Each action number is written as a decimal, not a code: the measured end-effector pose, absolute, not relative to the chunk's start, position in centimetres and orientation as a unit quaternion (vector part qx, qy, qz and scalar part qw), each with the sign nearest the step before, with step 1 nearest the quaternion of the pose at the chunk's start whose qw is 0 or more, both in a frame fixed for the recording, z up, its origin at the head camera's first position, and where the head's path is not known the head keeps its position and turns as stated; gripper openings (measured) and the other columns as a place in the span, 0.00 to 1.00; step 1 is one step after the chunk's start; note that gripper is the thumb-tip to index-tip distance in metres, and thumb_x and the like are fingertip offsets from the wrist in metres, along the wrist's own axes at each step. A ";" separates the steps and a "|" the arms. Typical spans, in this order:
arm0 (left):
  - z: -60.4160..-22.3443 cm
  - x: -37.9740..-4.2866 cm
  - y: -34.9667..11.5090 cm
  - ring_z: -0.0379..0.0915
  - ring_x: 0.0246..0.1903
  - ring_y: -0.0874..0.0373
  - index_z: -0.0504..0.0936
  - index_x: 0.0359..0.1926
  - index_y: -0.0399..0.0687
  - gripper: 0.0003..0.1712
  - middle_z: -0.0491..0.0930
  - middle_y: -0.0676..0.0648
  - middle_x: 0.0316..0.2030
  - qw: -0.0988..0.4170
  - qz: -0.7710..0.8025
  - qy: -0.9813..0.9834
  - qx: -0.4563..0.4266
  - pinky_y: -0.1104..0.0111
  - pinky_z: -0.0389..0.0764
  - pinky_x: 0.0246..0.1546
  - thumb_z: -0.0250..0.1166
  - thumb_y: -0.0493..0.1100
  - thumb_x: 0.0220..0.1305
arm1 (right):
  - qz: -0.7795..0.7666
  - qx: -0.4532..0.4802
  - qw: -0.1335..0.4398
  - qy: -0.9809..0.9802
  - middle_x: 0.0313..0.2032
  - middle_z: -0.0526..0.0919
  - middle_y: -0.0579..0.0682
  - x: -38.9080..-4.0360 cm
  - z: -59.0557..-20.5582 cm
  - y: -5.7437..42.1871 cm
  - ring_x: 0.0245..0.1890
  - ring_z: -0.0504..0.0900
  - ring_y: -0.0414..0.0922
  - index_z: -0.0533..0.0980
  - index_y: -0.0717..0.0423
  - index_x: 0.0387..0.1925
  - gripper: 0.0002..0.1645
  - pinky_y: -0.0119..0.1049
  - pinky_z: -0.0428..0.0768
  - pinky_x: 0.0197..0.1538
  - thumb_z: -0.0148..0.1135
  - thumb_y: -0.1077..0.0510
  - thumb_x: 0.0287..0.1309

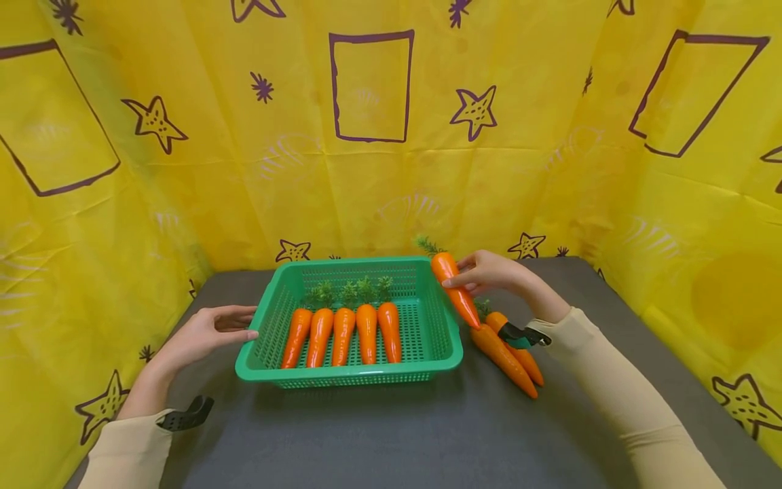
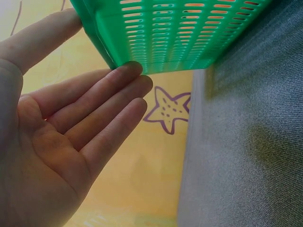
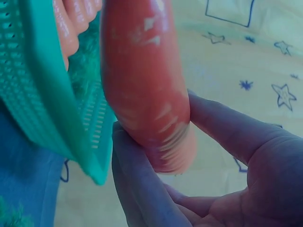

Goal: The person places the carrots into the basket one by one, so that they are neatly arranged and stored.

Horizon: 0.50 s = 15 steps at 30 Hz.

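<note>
A green plastic basket with slotted walls stands on the table, and several orange carrots lie side by side in it, leafy ends to the back. My left hand is at the basket's left side, fingers nearly straight; in the left wrist view the thumb and fingertips touch its rim. Over the basket's right edge, my right hand pinches one carrot between thumb and fingers, its green top up and its tip slanting down to the right. The right wrist view shows this carrot close up.
Two more carrots lie together on the dark grey table, right of the basket and partly under the right wrist strap. Yellow cloth with drawn stars hangs behind and at both sides.
</note>
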<state>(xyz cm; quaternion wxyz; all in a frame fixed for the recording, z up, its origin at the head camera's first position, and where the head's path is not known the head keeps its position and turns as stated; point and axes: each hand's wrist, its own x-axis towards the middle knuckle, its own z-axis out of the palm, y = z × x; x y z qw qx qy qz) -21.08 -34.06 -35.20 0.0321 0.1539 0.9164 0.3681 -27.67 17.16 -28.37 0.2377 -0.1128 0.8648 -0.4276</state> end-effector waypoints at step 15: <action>-35.2 -21.0 -34.0 0.80 0.45 0.63 0.73 0.61 0.45 0.33 0.81 0.43 0.50 0.031 0.368 0.917 0.153 0.71 0.80 0.41 0.67 0.55 0.58 | -0.449 -0.110 0.288 0.839 0.39 0.84 0.56 -28.5 -28.7 13.5 0.31 0.84 0.42 0.62 0.70 0.64 0.41 0.44 0.82 0.48 0.66 0.52 0.57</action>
